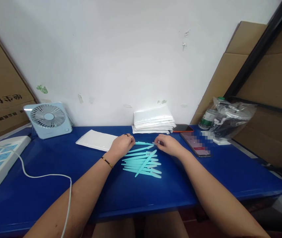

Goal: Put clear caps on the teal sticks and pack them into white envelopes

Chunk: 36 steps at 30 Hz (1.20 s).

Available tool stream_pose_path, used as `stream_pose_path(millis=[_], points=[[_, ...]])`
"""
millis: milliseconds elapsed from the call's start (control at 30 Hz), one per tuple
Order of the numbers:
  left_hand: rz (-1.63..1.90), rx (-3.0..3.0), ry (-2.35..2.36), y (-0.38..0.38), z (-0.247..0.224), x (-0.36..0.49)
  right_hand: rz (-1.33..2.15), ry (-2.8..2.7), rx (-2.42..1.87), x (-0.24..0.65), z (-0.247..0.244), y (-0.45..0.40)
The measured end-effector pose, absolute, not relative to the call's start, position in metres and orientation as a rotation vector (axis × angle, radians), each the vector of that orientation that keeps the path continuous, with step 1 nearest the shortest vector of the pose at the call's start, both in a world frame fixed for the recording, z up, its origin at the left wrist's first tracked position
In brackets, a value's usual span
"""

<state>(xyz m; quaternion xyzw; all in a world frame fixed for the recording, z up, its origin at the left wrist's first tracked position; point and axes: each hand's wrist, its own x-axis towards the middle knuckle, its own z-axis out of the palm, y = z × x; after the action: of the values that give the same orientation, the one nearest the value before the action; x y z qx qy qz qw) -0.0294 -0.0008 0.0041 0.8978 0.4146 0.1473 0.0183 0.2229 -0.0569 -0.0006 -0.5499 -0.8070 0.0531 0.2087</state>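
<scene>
Several turquoise sticks with pale tips (141, 162) lie in a loose pile on the blue table (170, 191), one lying diagonally across the others. Just beyond the pile, my left hand (123, 144) pinches the left end of another turquoise stick (143, 143). The closed fingers of my right hand (165, 144) are at its pale right tip. A flat white packet (96, 140) lies left of my left hand, partly hidden by it. Behind both hands, white packets (153, 119) are stacked against the wall.
A light blue fan (49, 119) and a white power strip (2, 162) stand at the left, with a white cable (44, 176) crossing my left forearm. To the right are a phone (195, 145), another phone (183, 128), a bottle (207, 119) and a clear plastic bag (232, 120).
</scene>
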Motion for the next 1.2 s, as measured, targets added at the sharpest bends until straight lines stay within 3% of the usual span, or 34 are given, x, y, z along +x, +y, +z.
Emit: stream_pose_path(millis=[300,467,667,867,1200], points=[[0.476,2.799,1.244,-0.008,0.010,-0.026,0.136,-2.279,-1.492,0.215,0.002,-0.060],[0.425,2.761,1.198,-0.013,0.010,-0.023,0.308,-2.287,-1.377,0.217,0.005,-0.062],[0.466,2.742,1.377,0.005,-0.006,-0.031,0.122,-1.954,-1.706,0.252,0.004,-0.054],[0.442,2.636,1.426,0.015,-0.015,-0.033,0.084,-2.027,-1.762,0.258,-0.020,-0.036],[0.519,2.577,1.324,0.009,-0.009,-0.027,0.527,-1.895,-1.613,0.240,-0.030,-0.028]])
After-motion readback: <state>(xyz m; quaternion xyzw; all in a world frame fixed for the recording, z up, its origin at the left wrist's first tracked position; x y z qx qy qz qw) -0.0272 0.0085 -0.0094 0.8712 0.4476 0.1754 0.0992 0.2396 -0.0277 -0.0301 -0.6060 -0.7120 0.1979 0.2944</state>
